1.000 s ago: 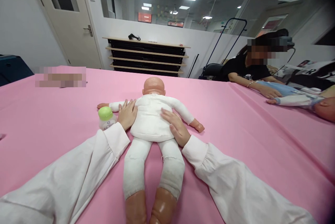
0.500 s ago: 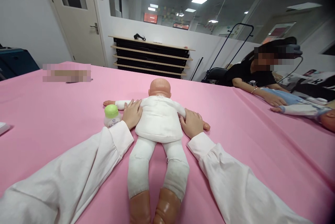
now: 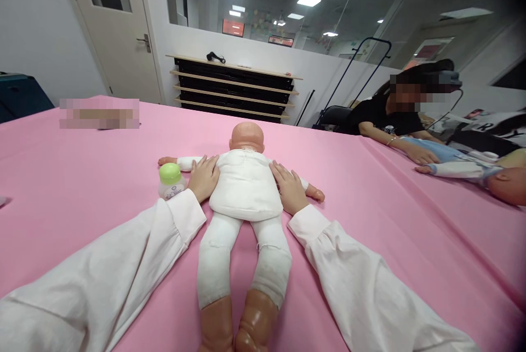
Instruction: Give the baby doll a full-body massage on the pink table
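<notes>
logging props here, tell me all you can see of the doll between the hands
The bald doll has a tan, plastic-looking head, hands and lower legs and a white, cloth-looking body. It lies, apparently face down, on the pink cover, head away, arms spread. The left hand and right hand touch its sides.

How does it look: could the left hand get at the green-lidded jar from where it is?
Probably yes. The jar stands just to the outer side of the left hand, with nothing visible blocking the way. That hand lies flat against the doll's side and appears to grasp nothing.
</notes>
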`<state>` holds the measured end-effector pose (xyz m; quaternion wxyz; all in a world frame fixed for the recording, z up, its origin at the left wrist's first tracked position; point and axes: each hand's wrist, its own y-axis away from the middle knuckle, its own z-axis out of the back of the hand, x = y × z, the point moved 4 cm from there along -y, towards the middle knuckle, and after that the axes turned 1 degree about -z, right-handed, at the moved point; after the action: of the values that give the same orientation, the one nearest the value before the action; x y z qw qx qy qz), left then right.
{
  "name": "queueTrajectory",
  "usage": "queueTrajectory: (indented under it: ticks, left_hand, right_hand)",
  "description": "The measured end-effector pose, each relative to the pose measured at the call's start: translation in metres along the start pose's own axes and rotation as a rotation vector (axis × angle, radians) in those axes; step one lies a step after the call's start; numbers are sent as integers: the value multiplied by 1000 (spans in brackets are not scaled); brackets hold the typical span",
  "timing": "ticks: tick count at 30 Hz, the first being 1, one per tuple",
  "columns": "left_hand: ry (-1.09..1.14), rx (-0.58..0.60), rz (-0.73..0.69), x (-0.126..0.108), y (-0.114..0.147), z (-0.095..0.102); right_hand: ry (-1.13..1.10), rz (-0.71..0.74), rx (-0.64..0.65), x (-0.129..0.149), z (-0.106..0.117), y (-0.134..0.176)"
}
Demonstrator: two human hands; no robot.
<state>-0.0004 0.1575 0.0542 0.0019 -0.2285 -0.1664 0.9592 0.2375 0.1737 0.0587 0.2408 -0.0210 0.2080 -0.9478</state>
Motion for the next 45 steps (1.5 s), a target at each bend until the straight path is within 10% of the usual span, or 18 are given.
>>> queueTrajectory:
  ticks: [10,18,31,39,45]
  left_hand:
    - [-1,-13,-15,3,0,-2]
    - [-11,-24,-28,2,0,-1]
    - [-5,-18,-47,4,-1,-1]
    - [-10,-20,-50,4,-1,-2]
    - [-17,-26,-44,4,-1,-2]
  right_hand:
    - [172,-428,-119,-22,0,5]
    - [18,-9,-109,-2,5,0]
    - [156,-422,-111,-23,1,5]
    - [-7,29,-85,0,0,-1]
    - [-41,-133,-40,-9,-3,-1]
